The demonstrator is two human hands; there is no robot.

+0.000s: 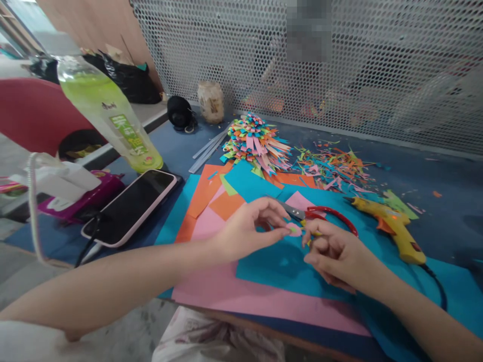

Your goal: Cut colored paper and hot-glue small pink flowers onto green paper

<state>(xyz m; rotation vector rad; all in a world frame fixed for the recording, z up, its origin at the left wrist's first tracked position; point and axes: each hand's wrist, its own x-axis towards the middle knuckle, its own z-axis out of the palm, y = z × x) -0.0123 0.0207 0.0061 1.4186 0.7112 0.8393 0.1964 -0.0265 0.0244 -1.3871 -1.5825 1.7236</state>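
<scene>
My left hand (256, 226) pinches a small round pink paper piece with a green centre (293, 230) between thumb and fingertips, above the blue paper sheet (275, 271). Close to its right side is my right hand (334, 251), fingers curled inward; whether something small is in them is hidden. Just behind both hands lie red-handled scissors (339, 217), blades pointing left. Small yellow bits show by my right fingertips, too unclear to name. To the right, a yellow hot glue gun (392, 226) rests on its side with its cord trailing toward me.
A layered multicoloured paper-strip cone (256, 143) stands behind the coloured sheets, beside a pile of paper scraps (335, 168). Clear glue sticks (207, 151), a jar (211, 102), a green drink bottle (109, 105), a phone (132, 206) and a purple tissue pack (81, 196) are leftward. Perforated metal panel (226, 45) behind.
</scene>
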